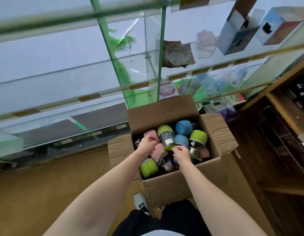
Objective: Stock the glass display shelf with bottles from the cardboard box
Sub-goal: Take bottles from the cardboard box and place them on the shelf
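Observation:
An open cardboard box (178,181) stands on the floor, filled with several glass bottles in green, blue and pink sleeves. A green-sleeved bottle (165,134) lies on top near the middle. My right hand (181,154) pinches its green cap end by the strap. My left hand (147,143) hovers over a pink bottle (152,135) at the box's left side with curled fingers; nothing shows in its grip. The glass display shelf (62,82) rises behind and to the left of the box.
The right shelf section holds a glass bowl (176,54), cartons (239,31) and plastic containers. A dark wooden cabinet (275,130) stands at the right. The floor is wooden, and my shoe (141,202) is beside the box's front corner.

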